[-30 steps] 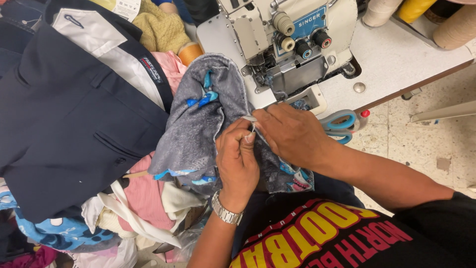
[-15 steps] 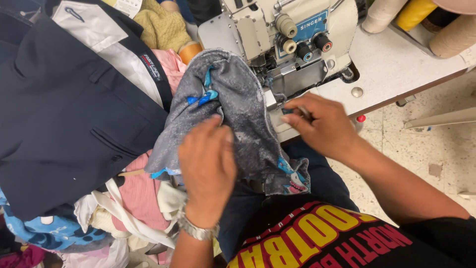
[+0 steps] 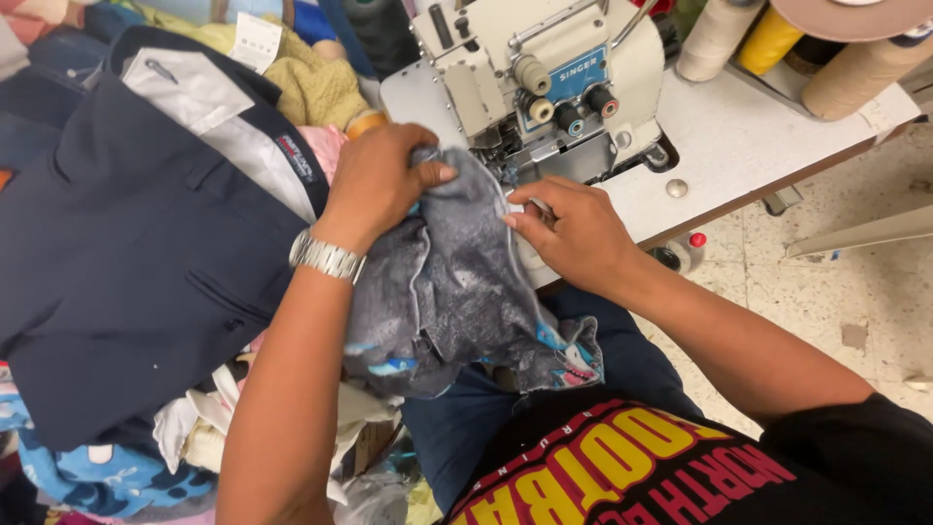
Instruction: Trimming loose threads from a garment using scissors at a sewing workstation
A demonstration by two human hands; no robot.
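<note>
A grey mottled garment (image 3: 457,282) with blue printed patches hangs from the sewing table down over my lap. My left hand (image 3: 374,180), with a metal watch on the wrist, grips the garment's upper edge just left of the cream sewing machine (image 3: 544,83). My right hand (image 3: 573,233) pinches the cloth's right edge in front of the machine's needle area, pressing it on the table (image 3: 739,146).
A navy jacket (image 3: 126,262) with grey lining lies over a heap of mixed clothes on the left. Thread cones (image 3: 777,44) stand at the table's back right. Speckled floor (image 3: 826,292) shows to the right.
My left hand has moved up from the garment's lower part to its top edge by the machine. My right hand stays near the needle area, and the cloth has been pulled up.
</note>
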